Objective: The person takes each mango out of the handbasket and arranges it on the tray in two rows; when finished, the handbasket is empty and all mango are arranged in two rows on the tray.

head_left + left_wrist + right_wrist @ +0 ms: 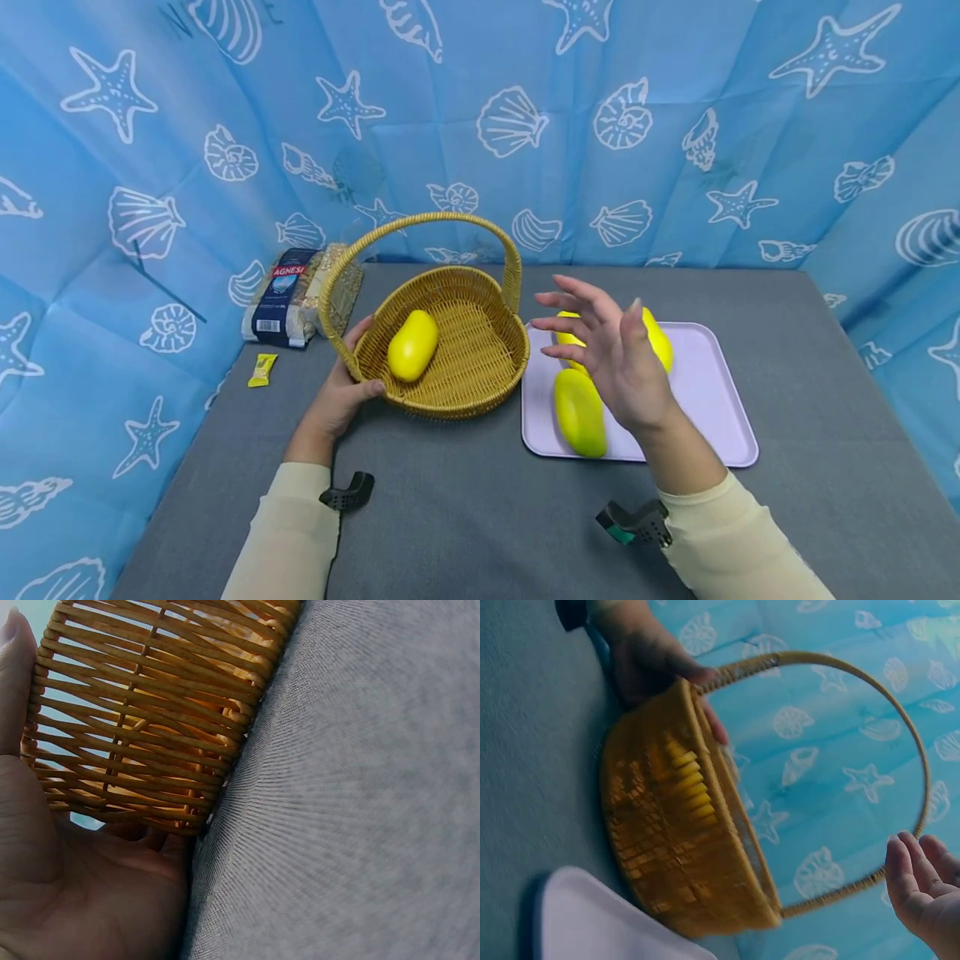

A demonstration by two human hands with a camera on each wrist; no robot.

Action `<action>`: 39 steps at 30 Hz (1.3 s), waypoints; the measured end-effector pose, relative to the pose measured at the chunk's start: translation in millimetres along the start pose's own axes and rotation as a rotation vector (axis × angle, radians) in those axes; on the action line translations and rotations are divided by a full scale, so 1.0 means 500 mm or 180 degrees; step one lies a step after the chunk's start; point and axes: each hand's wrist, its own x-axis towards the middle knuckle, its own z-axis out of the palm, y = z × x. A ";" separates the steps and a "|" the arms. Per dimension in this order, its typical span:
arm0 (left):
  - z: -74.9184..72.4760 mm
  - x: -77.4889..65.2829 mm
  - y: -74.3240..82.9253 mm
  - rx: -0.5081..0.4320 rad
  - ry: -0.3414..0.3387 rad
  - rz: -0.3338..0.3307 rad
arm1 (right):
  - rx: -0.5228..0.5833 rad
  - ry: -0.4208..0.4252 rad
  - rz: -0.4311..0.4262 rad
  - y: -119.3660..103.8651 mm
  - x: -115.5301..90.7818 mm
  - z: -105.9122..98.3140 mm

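Observation:
My left hand [345, 392] holds the left side of a wicker basket [465, 408], its thumb at the rim and its fingers round the outer wall. Inside the basket, toward the left, lies one yellow mango [412, 346]. The basket's tall arched handle [427, 218] stands upright. My right hand [618, 358] is raised over a pale purple tray [708, 400], fingers spread and holding nothing. On that tray a yellow-green mango [580, 414] lies at the front left. Two more mangoes, one at the right [658, 342], are partly hidden behind the right hand.
Behind the basket on the left lies a clear-and-blue Agnesi bag [288, 296]. A small yellow wrapped packet [262, 370] sits in front of it. A blue curtain with shells [513, 121] hangs round the grey tabletop [465, 517]. The tray stands just right of the basket.

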 end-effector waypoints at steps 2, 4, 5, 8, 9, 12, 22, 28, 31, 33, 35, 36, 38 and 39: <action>-0.001 0.000 -0.001 0.0015 0.0005 0.0004 | 0.0003 -0.0031 0.0089 0.010 0.010 0.016; -0.001 0.000 -0.001 0.0026 0.0014 0.0006 | 0.0007 -0.0101 0.0155 0.022 0.020 0.033; -0.002 0.000 -0.001 0.0031 0.0014 0.0006 | 0.0005 -0.0143 0.0193 0.029 0.025 0.041; -0.001 0.000 -0.001 0.0045 0.0014 0.0010 | 0.0049 -0.0264 0.0314 0.052 0.040 0.063; -0.001 0.000 -0.001 0.0046 0.0011 0.0008 | 0.0064 -0.0291 0.0363 0.060 0.044 0.070; 0.000 0.001 0.000 0.0034 0.0006 -0.0003 | 0.0062 -0.0357 0.0500 0.086 0.059 0.089; 0.003 -0.001 0.004 0.0007 0.0017 -0.0026 | -0.0180 -0.0417 0.1009 0.164 0.112 0.145; 0.001 0.003 0.002 0.0017 -0.0002 0.0012 | -0.0338 -0.0262 0.1217 0.194 0.151 0.166; 0.001 0.004 0.001 0.0025 -0.0015 0.0022 | -0.0509 -0.0190 0.1365 0.209 0.169 0.172; 0.002 0.004 0.001 0.0041 -0.0010 0.0013 | -0.0681 -0.0203 0.1446 0.219 0.180 0.178; 0.003 0.002 0.003 0.0071 0.0012 -0.0007 | -0.0872 -0.0236 0.1504 0.228 0.188 0.185; 0.004 0.001 0.004 0.0079 0.0023 -0.0018 | -0.0991 -0.0266 0.1526 0.231 0.192 0.188; 0.005 0.001 0.004 0.0082 0.0039 -0.0035 | -0.1251 -0.0343 0.1562 0.238 0.197 0.191; 0.005 0.001 0.005 0.0081 0.0040 -0.0039 | -0.1352 -0.0396 0.1577 0.241 0.199 0.192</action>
